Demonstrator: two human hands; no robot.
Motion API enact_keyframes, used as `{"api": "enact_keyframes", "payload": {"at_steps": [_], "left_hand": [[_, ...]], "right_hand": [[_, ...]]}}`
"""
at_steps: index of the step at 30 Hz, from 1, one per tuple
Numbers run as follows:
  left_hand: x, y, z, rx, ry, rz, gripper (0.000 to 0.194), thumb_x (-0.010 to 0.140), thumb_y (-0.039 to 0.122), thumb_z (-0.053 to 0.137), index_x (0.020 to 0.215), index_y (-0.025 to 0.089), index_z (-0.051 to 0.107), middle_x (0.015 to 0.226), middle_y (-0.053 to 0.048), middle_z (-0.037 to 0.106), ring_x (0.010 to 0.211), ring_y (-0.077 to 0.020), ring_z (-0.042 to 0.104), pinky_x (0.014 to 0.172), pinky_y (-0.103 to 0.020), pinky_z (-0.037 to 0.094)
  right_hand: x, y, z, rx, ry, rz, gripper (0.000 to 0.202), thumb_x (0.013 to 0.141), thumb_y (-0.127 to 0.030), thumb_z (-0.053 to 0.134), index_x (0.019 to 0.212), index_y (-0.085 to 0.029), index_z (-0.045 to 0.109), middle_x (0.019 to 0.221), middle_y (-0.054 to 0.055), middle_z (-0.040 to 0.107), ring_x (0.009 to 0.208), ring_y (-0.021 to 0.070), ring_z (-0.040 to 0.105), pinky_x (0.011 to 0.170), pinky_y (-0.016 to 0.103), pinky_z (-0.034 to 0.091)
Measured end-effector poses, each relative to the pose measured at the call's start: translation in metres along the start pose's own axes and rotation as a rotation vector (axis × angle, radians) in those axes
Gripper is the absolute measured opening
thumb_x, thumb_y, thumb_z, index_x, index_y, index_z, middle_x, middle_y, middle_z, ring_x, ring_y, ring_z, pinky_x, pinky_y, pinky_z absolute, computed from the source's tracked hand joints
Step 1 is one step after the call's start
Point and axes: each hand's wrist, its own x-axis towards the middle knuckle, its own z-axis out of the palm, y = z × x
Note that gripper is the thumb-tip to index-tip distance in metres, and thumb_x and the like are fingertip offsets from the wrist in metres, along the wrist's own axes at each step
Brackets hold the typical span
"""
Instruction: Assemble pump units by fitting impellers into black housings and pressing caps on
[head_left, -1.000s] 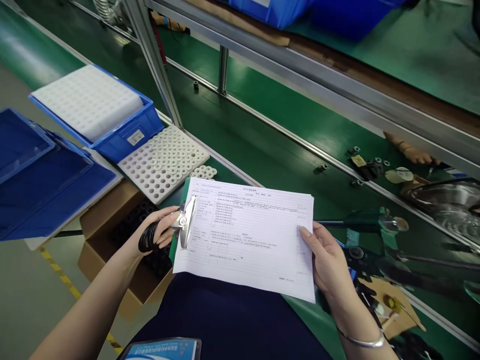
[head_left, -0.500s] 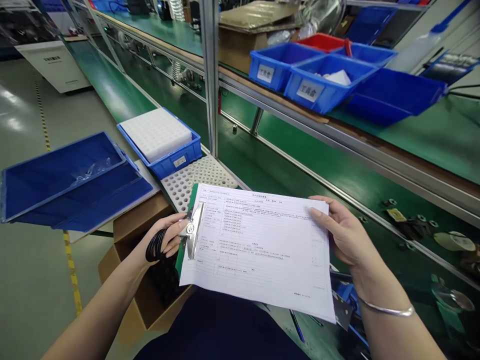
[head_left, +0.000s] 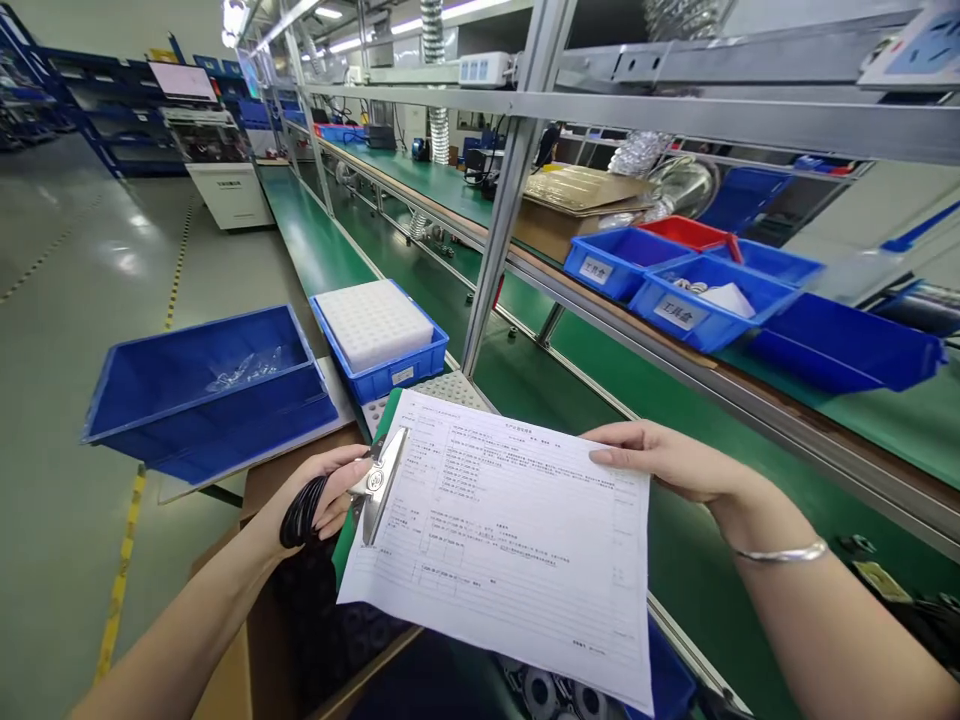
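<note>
A green clipboard (head_left: 346, 545) bears a printed white sheet (head_left: 517, 540) under a silver clip (head_left: 384, 480). My left hand (head_left: 330, 490) grips the board at its clip, and black cord-like loops (head_left: 302, 510) hang around the base of its fingers. The fingers of my right hand (head_left: 645, 455) pinch the sheet's upper right edge, thumb on top. Whether the board reaches under that edge is hidden by the paper. A silver bangle (head_left: 784, 553) is on my right wrist.
Left stand a large blue bin (head_left: 202, 445) with clear plastic pieces and a blue crate (head_left: 397, 375) holding white foam. An open carton (head_left: 247, 650) is below. A metal post (head_left: 502, 230) rises ahead; blue tool bins (head_left: 679, 310) and a red one sit on the right shelf.
The view has tilted up and shows more of the room. In the picture, the clipboard has shifted slightly down and left, and my right hand has moved left along the sheet's top edge.
</note>
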Motion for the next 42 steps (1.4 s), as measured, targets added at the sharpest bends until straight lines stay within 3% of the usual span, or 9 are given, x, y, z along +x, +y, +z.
{"api": "enact_keyframes", "payload": {"at_steps": [6, 12, 28, 42], "left_hand": [[0.001, 0.020, -0.003, -0.017, 0.048, 0.009, 0.060, 0.070, 0.053, 0.082, 0.112, 0.013, 0.065, 0.046, 0.009, 0.040, 0.037, -0.0036, 0.021, 0.032, -0.016, 0.021], [0.006, 0.024, -0.003, -0.072, 0.091, 0.010, 0.064, 0.066, 0.054, 0.083, 0.112, 0.012, 0.064, 0.048, 0.008, 0.046, 0.036, -0.0030, 0.022, 0.031, -0.016, 0.019], [0.014, 0.027, 0.010, -0.041, 0.025, 0.019, 0.056, 0.071, 0.048, 0.080, 0.113, 0.013, 0.067, 0.040, 0.011, 0.036, 0.033, -0.0043, 0.021, 0.030, -0.016, 0.020], [0.011, 0.021, 0.006, -0.041, 0.050, 0.027, 0.068, 0.065, 0.055, 0.084, 0.113, 0.012, 0.064, 0.040, 0.010, 0.039, 0.035, -0.0034, 0.021, 0.029, -0.015, 0.023]], "right_hand": [[0.030, -0.035, -0.008, -0.126, -0.157, 0.044, 0.044, 0.083, -0.048, 0.072, 0.115, -0.017, 0.073, 0.106, 0.009, 0.077, 0.088, 0.0232, 0.075, 0.076, 0.032, 0.062], [0.037, -0.051, -0.009, -0.182, -0.201, 0.066, 0.041, 0.083, -0.050, 0.072, 0.106, -0.016, 0.071, 0.103, 0.008, 0.076, 0.085, 0.0212, 0.074, 0.072, 0.028, 0.060], [0.024, -0.047, -0.011, -0.172, -0.232, 0.071, 0.044, 0.083, -0.054, 0.069, 0.108, -0.018, 0.071, 0.104, 0.007, 0.075, 0.092, 0.0213, 0.072, 0.077, 0.030, 0.060], [0.023, -0.049, -0.010, -0.229, -0.280, 0.055, 0.043, 0.087, -0.053, 0.066, 0.112, -0.017, 0.069, 0.106, 0.007, 0.075, 0.088, 0.0182, 0.072, 0.078, 0.028, 0.059]]}}
